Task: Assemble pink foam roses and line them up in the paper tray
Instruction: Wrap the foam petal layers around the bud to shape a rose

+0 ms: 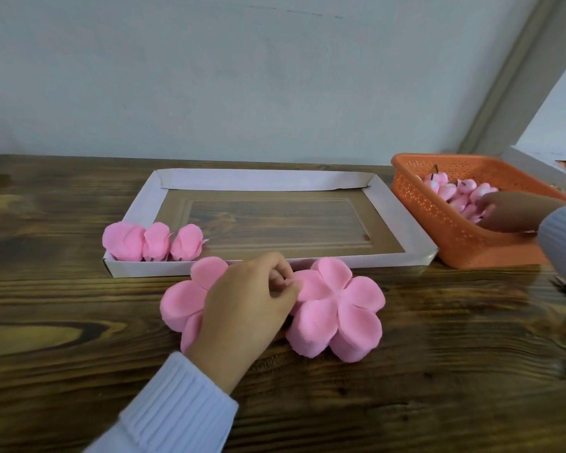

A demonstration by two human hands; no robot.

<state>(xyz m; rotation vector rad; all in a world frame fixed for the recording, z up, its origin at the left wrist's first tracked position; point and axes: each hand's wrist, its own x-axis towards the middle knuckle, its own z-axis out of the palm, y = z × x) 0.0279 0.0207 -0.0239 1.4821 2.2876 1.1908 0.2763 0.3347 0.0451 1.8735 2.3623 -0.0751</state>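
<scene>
In the near left corner of the shallow white paper tray [415, 230], three pink foam roses [156, 241] stand touching in a row. Just before the tray, my left hand [245, 302] lies over one flat pink five-petal foam stack [180, 302] and pinches a petal of the second stack [340, 308]. Right of the tray, my right hand [510, 212] is among pink foam buds [451, 194] in an orange perforated plastic basket [438, 220]; its grip I cannot tell.

Tray [262, 180] in the middle of the table [79, 325]; three roses [156, 242] side by side in its near left corner; two petal piles [342, 317] just before it; basket [438, 232] right of it, buds [455, 195] inside.
</scene>
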